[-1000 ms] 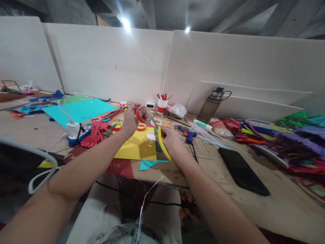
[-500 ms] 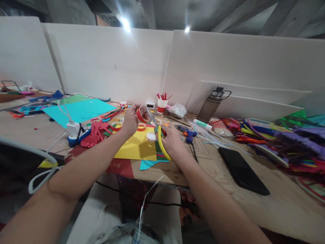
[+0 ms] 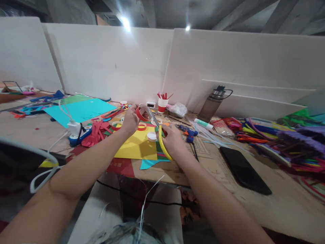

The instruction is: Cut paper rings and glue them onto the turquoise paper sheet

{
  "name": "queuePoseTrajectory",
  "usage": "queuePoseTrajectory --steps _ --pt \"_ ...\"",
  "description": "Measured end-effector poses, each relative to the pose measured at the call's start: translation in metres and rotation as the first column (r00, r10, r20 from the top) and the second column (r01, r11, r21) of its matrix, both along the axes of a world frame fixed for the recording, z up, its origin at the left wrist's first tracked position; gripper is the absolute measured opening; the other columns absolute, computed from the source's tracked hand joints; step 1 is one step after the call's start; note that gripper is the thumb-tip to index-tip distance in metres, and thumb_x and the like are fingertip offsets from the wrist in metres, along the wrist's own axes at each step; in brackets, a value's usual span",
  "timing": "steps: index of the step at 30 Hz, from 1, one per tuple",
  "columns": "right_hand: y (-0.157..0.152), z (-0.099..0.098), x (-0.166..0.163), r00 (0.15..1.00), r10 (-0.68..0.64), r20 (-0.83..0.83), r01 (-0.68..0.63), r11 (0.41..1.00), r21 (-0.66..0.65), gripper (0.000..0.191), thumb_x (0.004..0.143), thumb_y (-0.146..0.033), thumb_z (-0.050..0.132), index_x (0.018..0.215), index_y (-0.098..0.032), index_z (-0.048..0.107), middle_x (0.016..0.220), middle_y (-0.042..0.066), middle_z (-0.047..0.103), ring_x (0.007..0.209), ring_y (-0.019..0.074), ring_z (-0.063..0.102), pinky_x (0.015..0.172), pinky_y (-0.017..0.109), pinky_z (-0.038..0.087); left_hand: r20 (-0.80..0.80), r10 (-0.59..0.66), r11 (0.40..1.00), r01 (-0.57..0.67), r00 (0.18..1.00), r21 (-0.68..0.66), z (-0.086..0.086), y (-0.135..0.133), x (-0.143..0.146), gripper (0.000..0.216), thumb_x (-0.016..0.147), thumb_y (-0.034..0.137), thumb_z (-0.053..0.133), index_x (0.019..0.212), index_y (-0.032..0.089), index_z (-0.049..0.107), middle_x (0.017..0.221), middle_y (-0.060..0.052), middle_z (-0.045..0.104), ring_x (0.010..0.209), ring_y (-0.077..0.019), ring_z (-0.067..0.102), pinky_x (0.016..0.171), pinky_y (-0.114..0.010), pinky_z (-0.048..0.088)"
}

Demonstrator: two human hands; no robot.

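My left hand [image 3: 131, 121] pinches a red paper ring [image 3: 142, 117] at its left side and holds it up above the table. In my right hand [image 3: 174, 140] is a pair of scissors with yellow handles [image 3: 162, 144]. The blades point up and left, with their tips at the ring's right side; whether they touch its edge I cannot tell. Below the hands lies a yellow paper sheet [image 3: 137, 147], with more red rings [image 3: 142, 126] at its far edge. A small white round piece [image 3: 151, 136] sits on the sheet beside the scissors.
Red paper strips [image 3: 95, 133], a power strip [image 3: 79, 135] and a turquoise sheet [image 3: 83, 110] lie left. A red-and-white cup [image 3: 163, 105] holds sticks at the back. To the right are a blue glue gun [image 3: 190, 135], a black phone [image 3: 245, 171], a bottle [image 3: 210, 105] and coloured craft sticks [image 3: 254, 132].
The ring has turned a little in my left hand, and the scissor blades have shifted slightly against it. The right hand keeps its hold. The whole view has drifted slightly.
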State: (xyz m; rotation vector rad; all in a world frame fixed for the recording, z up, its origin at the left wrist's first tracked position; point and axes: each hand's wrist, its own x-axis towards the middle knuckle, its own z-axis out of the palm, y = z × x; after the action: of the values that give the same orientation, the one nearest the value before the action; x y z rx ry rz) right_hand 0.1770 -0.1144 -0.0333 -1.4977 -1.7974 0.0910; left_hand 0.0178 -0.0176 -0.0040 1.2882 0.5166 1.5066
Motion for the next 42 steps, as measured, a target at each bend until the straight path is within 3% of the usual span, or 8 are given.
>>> queuePoseTrajectory --steps 7,13,21,27,34,42 --pt "0.0 0.0 0.001 1.0 0.026 0.007 -0.027 0.999 0.041 0.043 0.082 -0.028 0.059 0.124 -0.019 0.069 0.099 0.012 0.061 0.09 0.0245 0.059 0.084 0.036 0.048 0.004 -0.047 0.999 0.047 0.999 -0.003 0.003 0.001 -0.003 0.016 0.077 0.024 0.071 0.069 0.017 0.059 0.062 -0.001 0.057 0.056 -0.0104 0.054 0.056 -0.024 0.047" --pt "-0.003 0.002 0.0 0.999 0.053 -0.008 -0.053 0.998 0.047 0.043 0.086 -0.034 0.059 0.125 -0.018 0.067 0.101 0.012 0.061 0.092 0.0248 0.06 0.087 0.036 0.048 -0.034 -0.101 0.994 0.102 0.994 0.028 0.005 0.005 -0.009 0.02 0.076 0.028 0.073 0.065 0.016 0.061 0.06 -0.001 0.056 0.056 -0.0105 0.053 0.054 -0.023 0.048" --pt "-0.002 0.002 0.002 0.998 0.064 -0.007 -0.063 0.996 0.07 0.041 0.087 -0.035 0.057 0.123 -0.015 0.066 0.111 0.015 0.057 0.096 0.025 0.06 0.088 0.038 0.048 -0.047 -0.143 0.983 0.136 0.989 -0.124 0.008 -0.01 -0.002 0.022 0.079 0.035 0.07 0.073 0.017 0.059 0.067 -0.001 0.06 0.059 -0.0111 0.06 0.06 -0.025 0.052" --pt "-0.003 0.002 0.002 0.999 0.027 0.024 -0.029 0.995 0.093 0.04 0.087 -0.03 0.056 0.123 -0.015 0.066 0.11 0.015 0.057 0.092 0.0248 0.06 0.083 0.037 0.05 0.034 -0.218 0.951 0.22 0.975 -0.22 0.011 -0.011 -0.003 0.01 0.081 0.018 0.06 0.072 0.015 0.06 0.062 0.0 0.058 0.056 -0.0096 0.057 0.059 -0.022 0.051" --pt "-0.005 0.003 0.002 0.997 0.011 0.073 -0.018 0.996 0.09 0.041 0.084 -0.026 0.058 0.124 -0.018 0.066 0.11 0.014 0.06 0.096 0.0261 0.062 0.085 0.037 0.051 -0.011 -0.279 0.952 0.275 0.96 -0.137 0.01 -0.012 -0.007 0.017 0.074 0.012 0.073 0.067 0.013 0.058 0.066 0.0 0.057 0.061 -0.0088 0.055 0.06 -0.019 0.046" --pt "-0.005 0.005 0.003 0.994 0.024 0.104 -0.032 0.997 0.073 0.042 0.083 -0.024 0.06 0.124 -0.016 0.066 0.108 0.015 0.062 0.096 0.0266 0.062 0.085 0.037 0.05 -0.157 -0.325 0.945 0.328 0.933 -0.008 0.006 0.002 -0.013 0.023 0.075 0.025 0.074 0.064 0.013 0.058 0.06 0.001 0.052 0.056 -0.0075 0.05 0.052 -0.019 0.04"
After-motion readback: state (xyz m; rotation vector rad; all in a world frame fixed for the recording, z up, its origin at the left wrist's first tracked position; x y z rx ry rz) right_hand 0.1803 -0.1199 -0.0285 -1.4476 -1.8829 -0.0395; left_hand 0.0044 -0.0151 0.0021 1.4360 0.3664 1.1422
